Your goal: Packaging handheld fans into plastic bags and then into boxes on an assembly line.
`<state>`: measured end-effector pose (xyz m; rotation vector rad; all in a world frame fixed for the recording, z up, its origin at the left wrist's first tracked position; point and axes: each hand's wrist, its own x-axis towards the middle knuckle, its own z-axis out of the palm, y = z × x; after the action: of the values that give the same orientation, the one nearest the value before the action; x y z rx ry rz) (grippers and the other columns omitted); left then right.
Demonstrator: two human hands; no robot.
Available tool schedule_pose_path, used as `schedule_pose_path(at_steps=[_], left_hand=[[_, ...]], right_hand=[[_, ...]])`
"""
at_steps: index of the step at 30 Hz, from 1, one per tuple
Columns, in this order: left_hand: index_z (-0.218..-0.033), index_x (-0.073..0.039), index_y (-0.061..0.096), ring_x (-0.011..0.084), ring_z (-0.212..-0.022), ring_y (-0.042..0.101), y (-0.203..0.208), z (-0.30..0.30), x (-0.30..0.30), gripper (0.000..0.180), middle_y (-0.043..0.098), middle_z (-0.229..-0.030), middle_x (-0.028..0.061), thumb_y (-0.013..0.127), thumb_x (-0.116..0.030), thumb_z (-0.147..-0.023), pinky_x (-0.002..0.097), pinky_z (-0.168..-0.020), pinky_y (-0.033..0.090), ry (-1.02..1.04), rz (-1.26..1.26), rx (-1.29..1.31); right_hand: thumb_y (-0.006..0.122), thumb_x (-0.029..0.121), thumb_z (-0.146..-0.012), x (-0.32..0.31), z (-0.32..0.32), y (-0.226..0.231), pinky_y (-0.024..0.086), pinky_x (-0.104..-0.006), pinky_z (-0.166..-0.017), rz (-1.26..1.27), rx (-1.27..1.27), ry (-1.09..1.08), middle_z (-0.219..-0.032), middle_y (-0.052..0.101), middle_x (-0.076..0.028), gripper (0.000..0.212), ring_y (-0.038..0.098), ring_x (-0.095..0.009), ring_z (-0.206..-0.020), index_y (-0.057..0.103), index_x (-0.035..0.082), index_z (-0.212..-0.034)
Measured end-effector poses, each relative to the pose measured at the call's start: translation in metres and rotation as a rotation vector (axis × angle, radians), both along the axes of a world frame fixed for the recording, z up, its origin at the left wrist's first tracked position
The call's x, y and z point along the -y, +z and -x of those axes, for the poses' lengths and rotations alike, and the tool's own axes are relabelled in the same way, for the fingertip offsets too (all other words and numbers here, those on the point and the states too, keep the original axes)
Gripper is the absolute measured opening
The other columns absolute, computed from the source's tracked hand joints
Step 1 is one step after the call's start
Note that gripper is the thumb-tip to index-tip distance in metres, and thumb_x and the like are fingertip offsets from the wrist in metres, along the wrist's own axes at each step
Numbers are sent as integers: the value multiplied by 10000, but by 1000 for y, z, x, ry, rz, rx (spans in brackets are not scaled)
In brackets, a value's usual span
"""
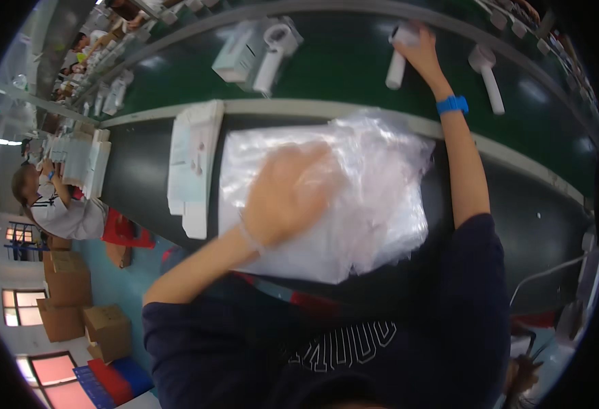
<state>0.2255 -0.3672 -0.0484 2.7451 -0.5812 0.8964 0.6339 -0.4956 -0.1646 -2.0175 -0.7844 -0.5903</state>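
Note:
My left hand (pixel 292 198) is smeared by motion over a pile of clear plastic bags (pixel 388 198) on the dark worktable; its fingers are too blurred to read. Stretched out to the far right, my right hand (pixel 418 49) is closed around the round head of a white handheld device (pixel 396 71) with a straight handle, over the green conveyor belt (pixel 340 68). A blue band (pixel 452 104) circles that wrist. To its right, a second white device (pixel 487 75) of the same shape lies on the belt.
Flattened printed cartons (pixel 196 163) lie stacked left of the bags. Further left on the belt are a white box (pixel 240 53) and a bagged device (pixel 272 58). A pale rail (pixel 258 105) separates belt and table. Another person (pixel 64 204) works at the far left, near brown cardboard boxes (pixel 67 293).

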Motion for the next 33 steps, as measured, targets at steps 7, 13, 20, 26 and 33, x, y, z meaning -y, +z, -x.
schedule_pose_path(at_steps=[7, 13, 20, 26, 33], left_hand=[[-822, -60, 591, 235, -920, 596, -76, 93, 97, 158, 609, -973, 115, 560, -205, -767, 351, -745, 488, -794, -76, -126], [-1121, -70, 575, 203, -999, 579, -70, 64, 88, 339, 567, -1196, 121, 582, -159, -794, 310, -800, 466, -325, -179, -216], [-1077, -30, 613, 192, -870, 584, -74, 67, 97, 364, 600, -1097, 106, 624, -89, -718, 286, -747, 489, -4, -123, -176], [-976, -15, 626, 195, -829, 627, -66, 66, 90, 310, 642, -947, 82, 627, -38, -667, 274, -646, 514, -25, 2, -163], [-848, -29, 581, 173, -699, 656, -39, 62, 78, 161, 642, -779, 78, 684, 6, -729, 254, -571, 505, 111, 601, -611]], right_hand=[[747, 118, -585, -24, 54, 52, 410, -440, -971, -174, 208, 28, -1210, 400, -237, 756, 439, -416, -1116, 446, 37, -1275], [785, 106, -577, -18, 114, 103, 424, -410, -939, -88, 193, 226, -1128, 397, -199, 688, 460, -381, -1074, 496, 33, -1196], [758, 275, -765, -29, 139, 128, 453, -315, -795, -119, -172, 424, -986, 495, -128, 393, 529, -219, -921, 520, 35, -963], [682, 311, -832, -22, 148, 127, 465, -256, -683, -225, -463, 593, -922, 589, -63, 347, 571, -110, -847, 541, 43, -1002], [672, 389, -816, 14, 177, 171, 510, -286, -665, 59, -898, 964, -1014, 628, -101, 508, 628, -152, -860, 554, 11, -1133]])
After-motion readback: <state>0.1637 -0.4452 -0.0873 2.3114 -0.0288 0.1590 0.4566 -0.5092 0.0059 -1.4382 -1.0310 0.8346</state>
